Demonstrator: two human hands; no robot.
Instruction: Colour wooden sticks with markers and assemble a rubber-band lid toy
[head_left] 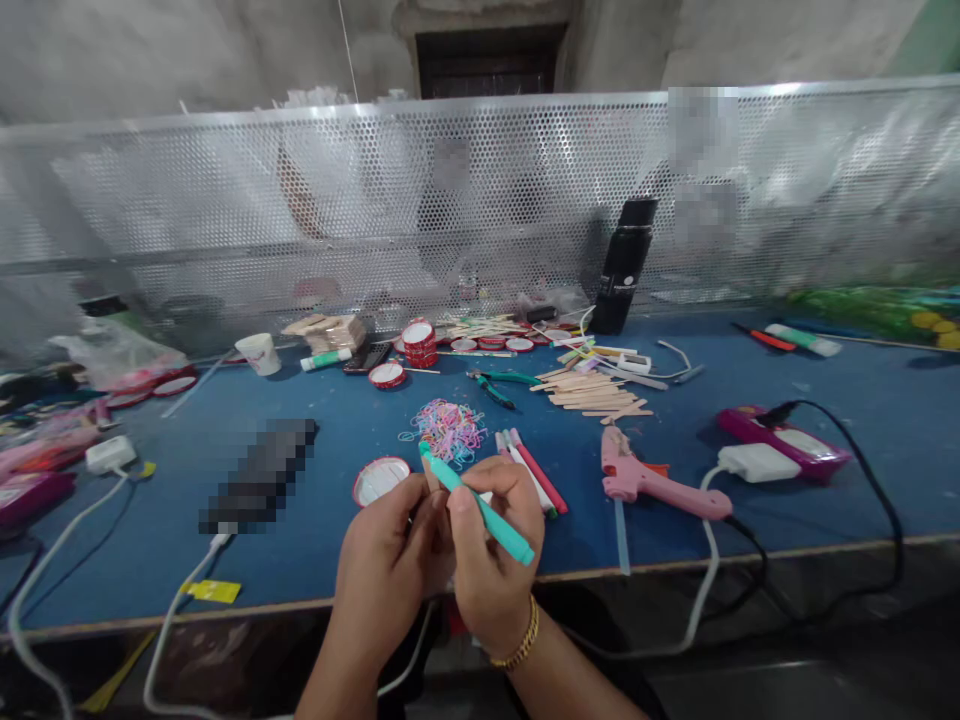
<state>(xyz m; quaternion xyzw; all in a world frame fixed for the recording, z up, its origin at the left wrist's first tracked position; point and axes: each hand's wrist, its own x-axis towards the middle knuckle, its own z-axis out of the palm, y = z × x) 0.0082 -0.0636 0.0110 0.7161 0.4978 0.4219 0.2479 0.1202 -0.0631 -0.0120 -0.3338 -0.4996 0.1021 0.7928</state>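
While a perforated metal panel (360,190) spans the back, a blue table (697,400) stretches below it, its near edge passing behind the forearms. Both hands are at the near side, close together. The right hand (491,570), with a gold chain bracelet at its wrist, grasps a teal marker (495,520) between thumb and fingers, slanting so that its darker end points up and away to the left. Curled just beside it, the left hand (382,560) has its thumb and fingertips drawn in near that end; whether they grip anything is hidden, so I cannot tell.

A black bottle (624,270) stands tilted in view near the panel. Right of the hands lies a pink glue gun (660,485), with a magenta box (806,455) and a white adapter (757,462) beyond it; well to the left is a dark, pixelated device (262,475) with a white cable. Flat wooden sticks (592,390) lie in a loose heap, near a tangled pile of colourful loops (450,428). Beside the right hand are several more markers (536,470), and a red-rimmed disc (381,480) lies just beyond the left. Smaller still, teal-handled pliers (495,385) lie between the loops and the sticks, and a white cup (259,353) stands farther left.
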